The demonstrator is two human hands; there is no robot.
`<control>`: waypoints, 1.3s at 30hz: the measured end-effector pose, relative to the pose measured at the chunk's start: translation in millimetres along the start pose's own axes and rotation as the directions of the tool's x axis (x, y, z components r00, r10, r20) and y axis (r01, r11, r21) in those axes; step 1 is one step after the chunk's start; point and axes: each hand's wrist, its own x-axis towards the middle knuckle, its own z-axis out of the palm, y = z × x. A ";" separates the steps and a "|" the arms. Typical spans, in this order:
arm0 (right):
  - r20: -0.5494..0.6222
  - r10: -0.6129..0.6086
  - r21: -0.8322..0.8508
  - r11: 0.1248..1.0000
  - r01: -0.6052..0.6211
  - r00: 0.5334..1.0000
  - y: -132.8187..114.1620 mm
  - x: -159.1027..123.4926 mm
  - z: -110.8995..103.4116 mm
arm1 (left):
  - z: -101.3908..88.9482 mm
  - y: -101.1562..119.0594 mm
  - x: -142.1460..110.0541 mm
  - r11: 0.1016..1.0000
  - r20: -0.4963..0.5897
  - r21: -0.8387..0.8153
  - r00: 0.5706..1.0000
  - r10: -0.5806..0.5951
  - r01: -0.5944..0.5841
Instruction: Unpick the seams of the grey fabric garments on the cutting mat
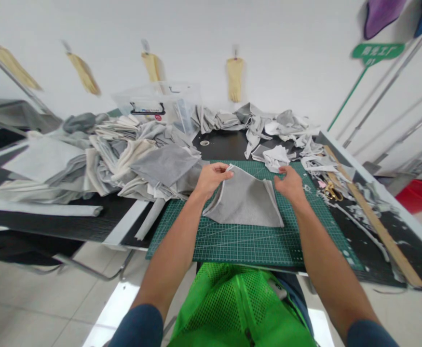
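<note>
I judge this one-handed holding: centre frame, the left hand (212,179) pinches the grey cloth (249,202) above the green mat (247,243); the right hand (291,184) (parted, seemingly empty) would need closing for a two-handed grip.

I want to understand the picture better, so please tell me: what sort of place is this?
It is probably a small sewing or fabric-cutting workshop. The signs are the green gridded cutting mat, the large pile of grey and cream cloth, and the gold-handled scissors among scraps.
</note>
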 end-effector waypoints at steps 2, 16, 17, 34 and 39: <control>0.022 -0.110 0.124 0.987 0.107 0.994 -18.7 -7.4 0.4 | 10.4 2.4 -6.0 1.000 0.048 -0.012 0.999 0.025 -0.025; 0.097 -0.322 0.450 0.859 0.247 0.942 -88.4 -56.2 12.4 | 36.0 7.0 -22.1 0.841 0.181 0.415 0.937 0.298 -0.347; 0.081 -0.319 0.450 0.857 0.251 0.944 -87.6 -56.1 14.0 | 37.1 6.8 -22.9 0.833 0.180 0.430 0.938 0.298 -0.347; 0.356 0.020 0.576 0.782 -0.236 0.934 -61.0 -47.7 20.5 | 35.7 -5.8 -16.4 1.000 0.106 -0.017 0.994 0.008 -0.006; 0.385 0.005 0.436 0.881 -0.186 0.923 -53.2 -46.4 24.2 | 37.5 -8.9 -16.1 1.000 0.097 -0.002 0.995 -0.029 0.030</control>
